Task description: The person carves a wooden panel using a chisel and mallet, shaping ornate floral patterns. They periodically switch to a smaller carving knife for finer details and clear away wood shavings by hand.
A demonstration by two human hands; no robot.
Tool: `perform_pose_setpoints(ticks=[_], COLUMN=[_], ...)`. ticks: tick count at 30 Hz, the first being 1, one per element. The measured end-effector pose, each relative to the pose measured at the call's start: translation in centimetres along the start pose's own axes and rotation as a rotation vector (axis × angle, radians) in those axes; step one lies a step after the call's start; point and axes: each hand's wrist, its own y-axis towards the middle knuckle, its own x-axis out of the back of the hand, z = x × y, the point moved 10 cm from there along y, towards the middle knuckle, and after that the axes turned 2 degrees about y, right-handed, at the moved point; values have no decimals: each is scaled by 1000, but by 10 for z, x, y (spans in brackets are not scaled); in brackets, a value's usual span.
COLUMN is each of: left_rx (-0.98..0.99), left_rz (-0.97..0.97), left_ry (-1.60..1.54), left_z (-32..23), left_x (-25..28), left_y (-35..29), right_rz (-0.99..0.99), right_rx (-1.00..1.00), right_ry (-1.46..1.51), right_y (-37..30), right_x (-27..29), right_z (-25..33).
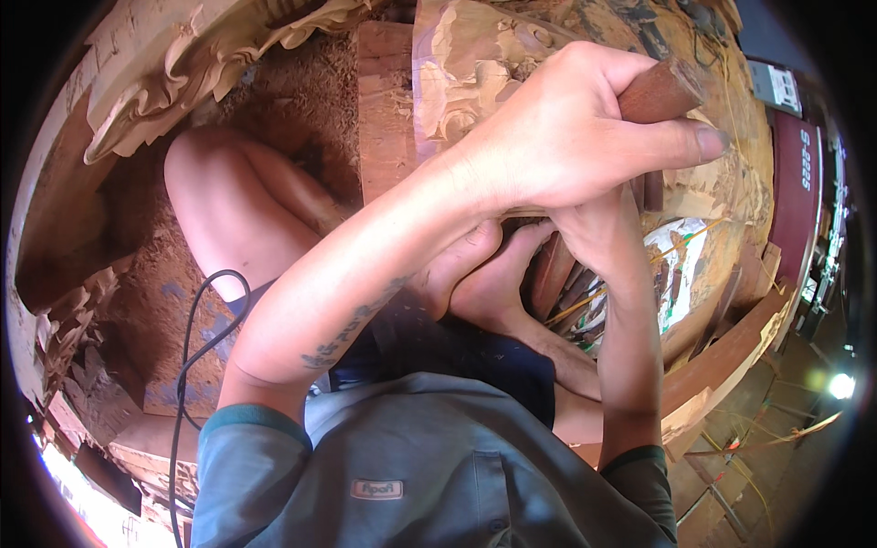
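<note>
My left hand (575, 128) reaches across from the lower left and is closed round a thick brown wooden handle (665, 91). The handle's blunt, rounded end sticks out between thumb and fingers; its other end is hidden. Under the left hand is my right hand (589, 215), with only its wrist and back partly showing. Its fingers are covered, so I cannot tell what they hold. A pale carved wooden piece (457, 82) with flowing relief lies just beyond both hands. Below the left hand shows a bit of dark brown wood (650, 192).
Another large carved wood edge (183, 73) curves along the upper left. Wood shavings (301, 82) cover the surface by my bent legs. A black cable (183, 365) loops at my left. Brown wooden lengths (554, 274) and a white-and-green sheet (681, 265) lie at right.
</note>
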Motion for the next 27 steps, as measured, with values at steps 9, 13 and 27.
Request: perform_pose_setpoints(ticks=[9,13,27], left_rx=[-32,-218,-676], left_rz=[-452,-452,189], left_ry=[235,188,714], left_z=[14,0,13], left_x=[69,38,-132], left_y=[-3,-3,-100], right_rz=[249,284,-435], right_rx=[-128,-187,-548], right_ry=[136,397,843], right_y=[29,12,-126], right_x=[-28,-32,-56], right_z=[-13,-42,-74])
